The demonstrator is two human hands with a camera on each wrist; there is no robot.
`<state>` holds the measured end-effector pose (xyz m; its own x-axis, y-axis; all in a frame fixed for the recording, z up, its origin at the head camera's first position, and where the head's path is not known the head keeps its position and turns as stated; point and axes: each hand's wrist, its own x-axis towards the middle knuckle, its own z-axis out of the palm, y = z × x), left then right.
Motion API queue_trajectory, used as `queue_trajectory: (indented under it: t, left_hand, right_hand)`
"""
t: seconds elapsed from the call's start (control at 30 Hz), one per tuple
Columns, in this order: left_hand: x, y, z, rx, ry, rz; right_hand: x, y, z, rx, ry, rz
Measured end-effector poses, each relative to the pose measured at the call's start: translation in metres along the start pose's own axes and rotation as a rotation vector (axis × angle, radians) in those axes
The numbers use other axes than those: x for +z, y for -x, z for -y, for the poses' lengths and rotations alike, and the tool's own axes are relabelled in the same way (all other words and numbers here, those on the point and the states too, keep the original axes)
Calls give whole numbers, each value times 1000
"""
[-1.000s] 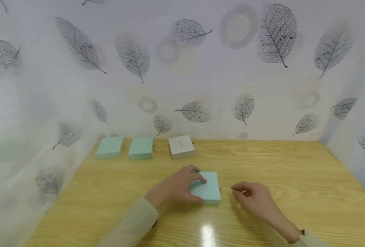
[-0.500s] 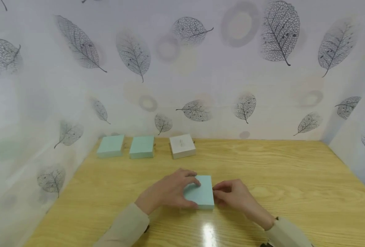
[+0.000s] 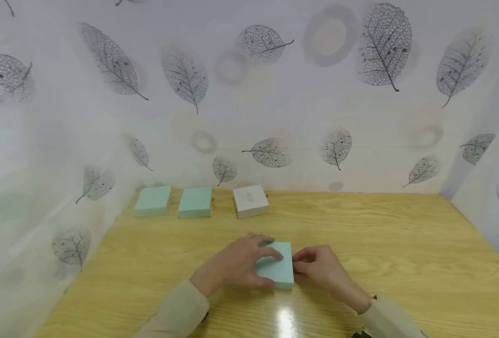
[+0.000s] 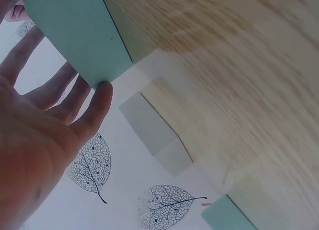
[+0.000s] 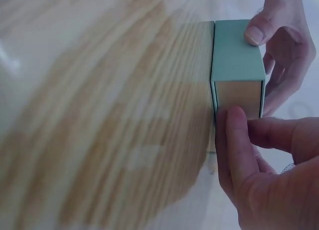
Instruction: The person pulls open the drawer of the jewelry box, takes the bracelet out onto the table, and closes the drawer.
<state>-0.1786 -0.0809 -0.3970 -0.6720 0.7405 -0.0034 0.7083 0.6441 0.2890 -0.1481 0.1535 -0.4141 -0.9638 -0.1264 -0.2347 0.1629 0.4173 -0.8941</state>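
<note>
A flat mint-green box (image 3: 275, 271) lies on the table in front of me. My left hand (image 3: 238, 263) grips it from the left, thumb on the front side, the index finger over the top and other fingers at the back. In the right wrist view, the green sleeve (image 5: 237, 51) frames a beige inner drawer end (image 5: 238, 92). My right hand (image 3: 322, 270) is at that right end, thumb and fingers brought together where the small pull tab sits; the fingers hide the tab. The left wrist view shows the left fingertips on the sleeve (image 4: 82, 38).
Along the back of the wooden table (image 3: 380, 234) stand two more mint-green boxes, one at far left (image 3: 153, 199) and another beside it (image 3: 195, 201). A white box (image 3: 251, 199) is to their right. A leaf-patterned cloth (image 3: 291, 103) rises behind and at both sides.
My right hand has come leftward to the right end of the box and closed its fingers at the tab. The left hand and box have shifted slightly left and nearer.
</note>
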Motion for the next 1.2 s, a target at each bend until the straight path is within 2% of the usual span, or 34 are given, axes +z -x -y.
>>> queue_trajectory:
  t: [0.37,0.7,0.93,1.2]
  left_hand:
    - [0,0,-1,-2,-69,-13]
    - [-1,-3,-3,-17,-40,7]
    - [-2,-3,-5,-29,-35,-2]
    - [-1,-3,-5,-42,-25,18]
  right_hand:
    - [3,-2,3,31,-74,3]
    - [1,0,5,47,-95,-13]
    - [-1,0,3,41,-97,-3]
    - [-1,0,0,57,-94,-48]
